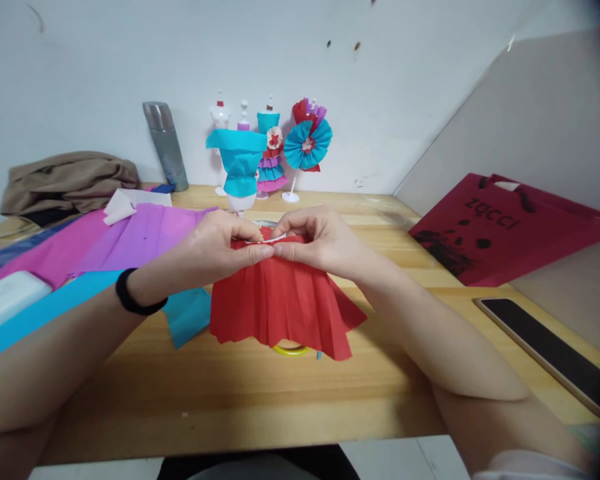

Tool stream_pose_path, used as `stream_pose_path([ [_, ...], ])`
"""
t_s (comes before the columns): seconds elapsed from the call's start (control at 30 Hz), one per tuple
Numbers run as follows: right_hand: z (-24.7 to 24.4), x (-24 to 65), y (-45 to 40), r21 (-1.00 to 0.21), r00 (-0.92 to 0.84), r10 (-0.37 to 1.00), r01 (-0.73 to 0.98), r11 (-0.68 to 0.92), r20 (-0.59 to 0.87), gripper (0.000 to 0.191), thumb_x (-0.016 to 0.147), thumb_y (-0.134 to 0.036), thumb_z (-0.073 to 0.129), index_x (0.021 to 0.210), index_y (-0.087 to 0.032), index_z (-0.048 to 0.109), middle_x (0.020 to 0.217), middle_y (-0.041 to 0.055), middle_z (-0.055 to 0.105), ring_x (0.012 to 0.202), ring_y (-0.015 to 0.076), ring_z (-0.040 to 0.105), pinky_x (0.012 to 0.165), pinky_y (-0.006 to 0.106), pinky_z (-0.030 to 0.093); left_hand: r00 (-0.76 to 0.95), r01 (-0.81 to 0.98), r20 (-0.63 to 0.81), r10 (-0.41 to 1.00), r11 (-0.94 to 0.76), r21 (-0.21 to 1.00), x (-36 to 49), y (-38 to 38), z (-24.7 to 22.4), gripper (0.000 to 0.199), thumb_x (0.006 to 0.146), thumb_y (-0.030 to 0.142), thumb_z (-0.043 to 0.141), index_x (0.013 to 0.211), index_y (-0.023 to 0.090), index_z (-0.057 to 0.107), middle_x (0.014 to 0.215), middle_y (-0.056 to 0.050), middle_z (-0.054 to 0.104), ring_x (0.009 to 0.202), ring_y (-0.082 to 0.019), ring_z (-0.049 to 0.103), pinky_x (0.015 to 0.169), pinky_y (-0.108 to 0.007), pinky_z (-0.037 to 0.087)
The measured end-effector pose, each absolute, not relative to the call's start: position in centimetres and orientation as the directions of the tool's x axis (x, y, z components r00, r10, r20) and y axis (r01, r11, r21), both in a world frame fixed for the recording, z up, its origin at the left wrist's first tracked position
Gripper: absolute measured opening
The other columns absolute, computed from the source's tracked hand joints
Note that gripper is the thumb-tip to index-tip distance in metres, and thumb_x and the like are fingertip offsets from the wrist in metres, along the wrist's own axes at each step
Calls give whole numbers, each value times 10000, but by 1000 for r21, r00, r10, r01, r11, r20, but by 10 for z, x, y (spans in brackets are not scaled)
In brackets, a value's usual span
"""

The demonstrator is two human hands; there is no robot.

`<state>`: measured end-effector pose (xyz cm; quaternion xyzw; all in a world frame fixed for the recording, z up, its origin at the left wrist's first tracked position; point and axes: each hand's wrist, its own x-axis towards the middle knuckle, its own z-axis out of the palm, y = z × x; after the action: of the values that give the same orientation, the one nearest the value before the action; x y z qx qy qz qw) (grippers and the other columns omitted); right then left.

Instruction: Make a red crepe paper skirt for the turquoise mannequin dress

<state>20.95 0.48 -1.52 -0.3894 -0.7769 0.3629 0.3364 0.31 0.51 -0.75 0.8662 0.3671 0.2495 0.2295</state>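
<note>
Craft corner indoors; home or small studio, can't tell. Wooden bench against plain white wall. Craft signs: mini dress forms, bright outfits, red pleated piece, coloured sheets. Everyday stuff: bottle, phone, shopping bag, brown cloth.

Looks like a pleated red sheet, gathered narrow at the top and fanned out wide below, much like a small skirt. Sits between 6 and 7 o'clock of the view's middle, close to it. Held up by the gathered edge at 12 o'clock, with folds spreading from there toward 4 o'clock on one side and past 7 on the other. Ends in an uneven, wavy hem, with a pointed flap jutting toward 4 and a corner dipping toward 5. Shows a narrow white strip along the gathered edge, partly covered.
</note>
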Motion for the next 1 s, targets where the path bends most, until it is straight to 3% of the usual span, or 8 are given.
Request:
stream_pose_path([
  [0.2,-11,211,3,-850,-490,841,321,418,229,156,755,-327,707,782,-174,695,743,21,674,669,148,573,617,285,420,678,501,145,721,-597,626,-2,2,8,310,865,330,457,620,175,565,547,33,438,520,-89,387,501,-233,284],
  [0.57,-11,211,1,-813,-400,873,386,437,279,178,785,-277,706,925,-172,676,615,-49,501,576,119,464,568,275,353,645,566,259,719,-677,470,-3,5,7,304,860,303,432,610,175,548,554,29,429,536,-96,393,523,-245,294],
  [1.0,-10,208,-2,-789,-341,879,410,458,333,130,792,-266,702,862,-196,617,581,-62,456,563,119,441,560,273,336,616,560,319,721,-685,467,-2,7,3,293,867,276,446,614,175,554,554,31,461,539,-97,400,526,-248,291],
])
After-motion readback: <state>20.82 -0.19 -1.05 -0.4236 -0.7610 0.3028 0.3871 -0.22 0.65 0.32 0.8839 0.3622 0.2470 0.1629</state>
